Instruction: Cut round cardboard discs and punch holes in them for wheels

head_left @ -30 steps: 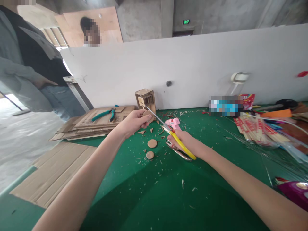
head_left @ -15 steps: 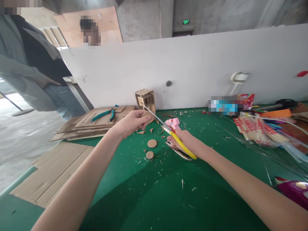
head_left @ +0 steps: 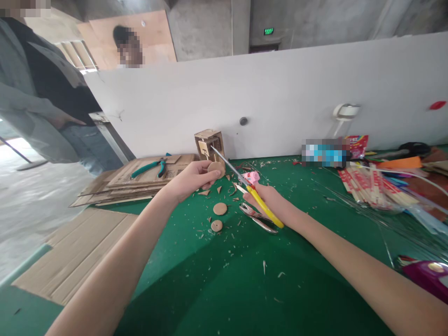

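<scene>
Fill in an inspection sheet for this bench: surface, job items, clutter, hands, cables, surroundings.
Surface: green tabletop, strewn with small scraps.
Job items: cardboard disc and yellow-handled scissors, both held; two loose discs lie nearer the wearer.
Clutter: pink tool and metal tool by the right hand; teal-handled pliers on stacked cardboard; wrapped sticks at right.
Hands: left hand grips the disc, right the scissors.
Cables: pale cord-like strand at right; cannot tell whether it is a cable.
Surroundings: white partition behind; person standing at left, another beyond it.
</scene>
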A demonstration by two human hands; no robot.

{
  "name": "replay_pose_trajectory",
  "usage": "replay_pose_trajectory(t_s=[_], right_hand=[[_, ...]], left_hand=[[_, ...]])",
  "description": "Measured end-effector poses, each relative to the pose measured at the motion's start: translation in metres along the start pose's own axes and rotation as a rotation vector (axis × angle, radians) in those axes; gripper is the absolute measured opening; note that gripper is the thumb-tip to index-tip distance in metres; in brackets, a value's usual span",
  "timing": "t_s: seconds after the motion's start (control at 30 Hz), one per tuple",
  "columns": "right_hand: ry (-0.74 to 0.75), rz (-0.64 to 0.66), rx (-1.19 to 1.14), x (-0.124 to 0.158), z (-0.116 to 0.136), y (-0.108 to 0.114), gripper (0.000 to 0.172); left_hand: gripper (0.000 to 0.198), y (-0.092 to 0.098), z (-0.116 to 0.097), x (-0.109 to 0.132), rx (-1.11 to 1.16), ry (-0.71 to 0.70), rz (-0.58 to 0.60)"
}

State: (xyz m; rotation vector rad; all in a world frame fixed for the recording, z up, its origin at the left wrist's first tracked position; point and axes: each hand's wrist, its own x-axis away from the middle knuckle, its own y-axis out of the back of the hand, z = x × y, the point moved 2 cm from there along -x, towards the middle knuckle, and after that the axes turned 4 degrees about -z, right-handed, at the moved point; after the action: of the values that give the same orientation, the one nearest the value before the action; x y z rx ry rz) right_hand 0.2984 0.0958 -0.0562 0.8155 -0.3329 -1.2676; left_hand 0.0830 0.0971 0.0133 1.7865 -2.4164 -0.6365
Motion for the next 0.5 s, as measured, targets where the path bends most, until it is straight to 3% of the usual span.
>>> replay_pose_trajectory(t_s=[0.27,0.37,0.5], right_hand=[[0.098,-0.054,-0.132,0.001,0.006,0.008,0.051],[0.012,0.055,-0.334,0.0,0.001,0.004,0.054],[-0.157,0.305,-0.675,0.004,0.0,-0.003,0.059]], left_hand=[[0.018,0.003,0.003,-0.002,-0.067,-0.01,-0.042],[0.017,0.002,-0.001,-0.001,-0.133,-0.013,-0.084],[0.014,0.001,-0.002,-0.001,-0.06,-0.002,-0.144]])
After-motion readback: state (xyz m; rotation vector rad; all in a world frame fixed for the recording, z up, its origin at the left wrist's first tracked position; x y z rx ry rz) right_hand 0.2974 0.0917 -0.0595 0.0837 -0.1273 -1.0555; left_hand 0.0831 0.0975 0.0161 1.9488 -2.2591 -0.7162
